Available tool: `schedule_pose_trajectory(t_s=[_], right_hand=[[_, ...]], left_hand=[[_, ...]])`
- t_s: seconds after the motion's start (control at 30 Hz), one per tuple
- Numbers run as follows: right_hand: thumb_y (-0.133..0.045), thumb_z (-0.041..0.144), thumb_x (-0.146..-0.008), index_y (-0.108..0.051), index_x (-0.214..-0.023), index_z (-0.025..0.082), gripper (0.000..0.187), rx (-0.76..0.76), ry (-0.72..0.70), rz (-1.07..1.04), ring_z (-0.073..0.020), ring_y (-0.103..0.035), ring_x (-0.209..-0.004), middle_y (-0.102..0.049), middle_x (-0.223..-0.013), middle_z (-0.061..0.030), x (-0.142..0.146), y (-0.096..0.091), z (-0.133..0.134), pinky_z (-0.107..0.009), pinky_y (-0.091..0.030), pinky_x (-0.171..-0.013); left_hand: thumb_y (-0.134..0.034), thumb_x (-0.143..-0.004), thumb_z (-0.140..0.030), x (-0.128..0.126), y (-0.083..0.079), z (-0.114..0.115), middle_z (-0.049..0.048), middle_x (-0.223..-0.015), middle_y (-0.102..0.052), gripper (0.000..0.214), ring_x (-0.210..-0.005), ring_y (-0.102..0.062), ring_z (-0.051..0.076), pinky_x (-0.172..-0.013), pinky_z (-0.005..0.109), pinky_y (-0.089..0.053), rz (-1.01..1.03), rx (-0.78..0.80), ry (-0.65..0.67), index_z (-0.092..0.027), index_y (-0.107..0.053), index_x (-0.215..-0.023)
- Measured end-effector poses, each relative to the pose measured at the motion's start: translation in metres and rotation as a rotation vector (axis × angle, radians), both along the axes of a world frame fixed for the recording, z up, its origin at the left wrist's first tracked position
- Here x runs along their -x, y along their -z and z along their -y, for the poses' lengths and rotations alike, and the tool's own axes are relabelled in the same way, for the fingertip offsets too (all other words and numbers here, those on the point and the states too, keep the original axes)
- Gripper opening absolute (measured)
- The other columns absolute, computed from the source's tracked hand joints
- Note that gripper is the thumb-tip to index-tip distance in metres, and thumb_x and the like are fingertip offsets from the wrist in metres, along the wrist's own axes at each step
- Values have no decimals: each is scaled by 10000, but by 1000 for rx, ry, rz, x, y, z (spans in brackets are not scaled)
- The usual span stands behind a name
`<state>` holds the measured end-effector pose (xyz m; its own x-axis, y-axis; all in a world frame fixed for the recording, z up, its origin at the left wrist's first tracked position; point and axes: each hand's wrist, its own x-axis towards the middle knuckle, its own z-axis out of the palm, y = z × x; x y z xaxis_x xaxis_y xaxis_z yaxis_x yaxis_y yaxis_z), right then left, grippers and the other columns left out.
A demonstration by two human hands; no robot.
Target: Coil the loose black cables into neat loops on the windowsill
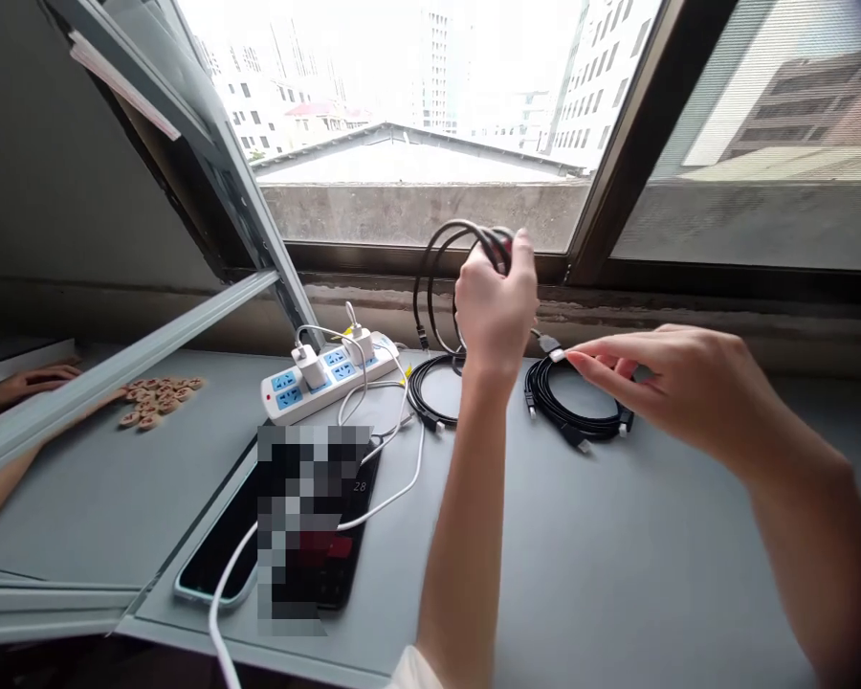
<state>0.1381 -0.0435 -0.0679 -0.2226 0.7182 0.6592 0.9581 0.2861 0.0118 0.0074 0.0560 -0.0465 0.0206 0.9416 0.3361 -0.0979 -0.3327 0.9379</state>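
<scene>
My left hand (pixel 498 311) is raised near the window sill, its fingers wrapped round a looped black cable (pixel 437 225). One plug of that cable (pixel 422 337) dangles on the left side. My right hand (pixel 678 383) is to the right, thumb and forefinger pinched at a pale-tipped cable plug (pixel 551 346). Below the plug, a coiled black cable (pixel 535 397) rests on the grey desk with several connector ends showing. Another black cable coil (pixel 417 390) lies on the desk, partly covered by my left forearm.
A white power strip (pixel 330 373) with two chargers stands to the left. White cords (pixel 394 498) run past two phones (pixel 215 565), partly blurred out. Beyond a metal frame (pixel 136 364), another person's hand (pixel 43 378) is near round wooden pieces (pixel 158 397). A window is behind the desk.
</scene>
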Motion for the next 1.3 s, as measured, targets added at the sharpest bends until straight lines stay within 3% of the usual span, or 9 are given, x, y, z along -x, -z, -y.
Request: schedule_pose_trajectory(t_s=[0.1, 0.27, 0.47, 0.63, 0.77, 0.97, 1.07, 1.17, 1.3], right_hand=[[-398, 523, -916, -701, -785, 239, 436, 67, -25, -60, -92, -524, -446, -584, -580, 35, -2, -2, 3, -186, -301, -463], [-432, 462, -916, -675, -916, 254, 320, 120, -123, -174, -120, -597, -559, -650, -803, 16, 6, -11, 18, -194, -359, -479], [-520, 291, -870, -647, -826, 203, 161, 74, -154, -219, -105, -569, -549, -613, -675, 27, 14, -17, 28, -204, -377, -511], [-514, 372, -884, -604, -897, 201, 193, 353, -223, -553, -123, -565, -524, -615, -663, 27, 19, -20, 27, -197, -384, -493], [-434, 362, -934, -542, -980, 199, 201, 541, -274, -624, -120, -550, -498, -632, -695, 18, 23, -22, 27, -189, -362, -467], [-409, 373, -947, -544, -820, 196, 256, 407, -267, -622, -117, -537, -510, -602, -630, 28, 22, -21, 23, -195, -348, -486], [-372, 395, -954, -509, -841, 191, 270, 289, -243, -840, -145, -578, -597, -617, -698, -3, 15, -23, 24, -216, -415, -530], [-333, 367, -961, -461, -986, 192, 219, 173, -379, -1163, -168, -620, -722, -634, -835, -43, 6, -28, 27, -252, -498, -614], [-371, 310, -937, -389, -1160, 228, 238, 223, -502, -1301, -109, -529, -438, -617, -777, -9, -3, -36, 36, -185, -396, -368]], left_hand=[[-489, -881, -434, -12, -13, 25, -7, -524, -503, 287, -446, -501, 108, -495, 213, -413, 101, -118, 47, -176, -598, -820], [-478, -887, -460, -28, -16, 45, -19, -503, -466, 316, -435, -480, 90, -466, 197, -397, 172, -122, 82, -175, -601, -828], [-418, -899, -520, -30, -16, 48, -21, -446, -433, 406, -386, -464, 95, -393, 184, -354, 168, -81, 272, -161, -602, -844], [-430, -882, -550, -29, -19, 45, -30, -411, -413, 425, -336, -406, 87, -350, 183, -311, 192, -77, 277, -162, -599, -843], [-478, -841, -581, -28, -22, 44, -47, -398, -394, 430, -317, -378, 77, -331, 177, -287, 238, -73, 206, -166, -579, -789], [-545, -797, -574, -25, -26, 41, -64, -345, -361, 441, -261, -307, 61, -286, 171, -212, 194, -126, 111, -156, -558, -657], [-544, -812, -528, -19, -31, 38, -72, -326, -341, 404, -234, -253, 57, -261, 172, -162, 235, -148, 61, -166, -542, -630], [-562, -800, -493, -11, -34, 35, -80, -324, -301, 375, -236, -222, 65, -244, 175, -156, 288, -127, 25, -179, -519, -600], [-549, -796, -473, -4, -37, 35, -71, -326, -296, 372, -247, -229, 72, -247, 173, -180, 267, -111, 0, -181, -519, -567]])
